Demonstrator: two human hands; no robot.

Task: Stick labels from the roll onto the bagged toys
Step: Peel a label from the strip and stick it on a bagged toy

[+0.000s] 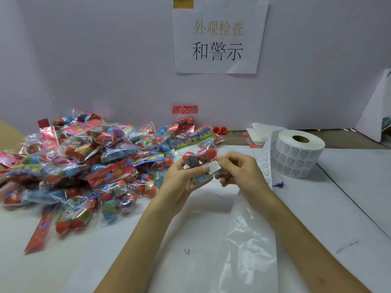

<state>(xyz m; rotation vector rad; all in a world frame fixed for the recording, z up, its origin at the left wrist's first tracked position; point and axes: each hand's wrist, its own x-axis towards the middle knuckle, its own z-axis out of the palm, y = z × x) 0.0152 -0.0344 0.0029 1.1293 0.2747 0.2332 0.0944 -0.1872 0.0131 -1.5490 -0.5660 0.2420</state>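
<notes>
Surface: white table (349,187) before you, against a pale wall (105,60). A sheet of clear film (249,240) lies under your right forearm, and a small purple dinosaur (279,184) sits just beside the roll (298,153). The roll stands on end at the right, with a loose strip (264,159) of labels trailing toward you. Stock: a pile (84,166) of bagged toys at the left, red, blue and purple eggs in clear bags with patterned headers. In hand: one bag (201,161), raised above the table between pile and roll. Your left hand (179,180) grips it from below, fingers curled round it. Your right hand (239,172) pinches a white label (214,167) at the bag's right side between thumb and fingertips. Writing: the paper sign (218,39) on the wall reads 外观检查 in faint gold and 和警示 in black. The print on the labels is too small to read.
</notes>
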